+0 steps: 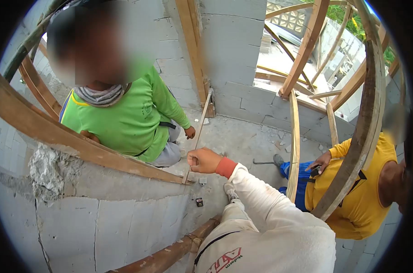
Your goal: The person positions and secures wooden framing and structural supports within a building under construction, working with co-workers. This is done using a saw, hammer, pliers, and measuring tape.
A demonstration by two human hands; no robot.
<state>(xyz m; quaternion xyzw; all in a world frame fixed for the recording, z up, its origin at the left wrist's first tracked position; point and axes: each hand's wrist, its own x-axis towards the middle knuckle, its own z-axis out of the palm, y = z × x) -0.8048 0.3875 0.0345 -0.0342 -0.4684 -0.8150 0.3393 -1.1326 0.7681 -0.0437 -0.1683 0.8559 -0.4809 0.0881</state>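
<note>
1. White sleeve (265, 204) with an orange cuff lies closest to the lens, running up from lower right to the right hand (203, 160).
2. Right hand: clenched around the lower part of a thin wooden strip (200, 125), thumb uppermost. Left hand is out of frame.
3. Strip position: slanted, with its foot near the top edge of the block wall (124, 218) and its top against the upright timber in the corner. A co-worker's hand (190, 132), green sleeve, touches it higher up.
4. Judgement: with two people on one slender lath, the grip is best kept firm and low, wrist quiet, so the strip does not bow or twist between the hands.
5. Materials: strip is pale sawn wood, narrow and flexible-looking. Wall is grey lightweight block with smooth faces and thin joints. A rough mortar lump (49, 170) clings under the curved plank (79, 143).
6. Plank is brown, stained and flat-faced. Floor is bare concrete strewn with chips.
7. Second co-worker in a yellow shirt (365, 200) crouches at right, well apart from the strip.
</note>
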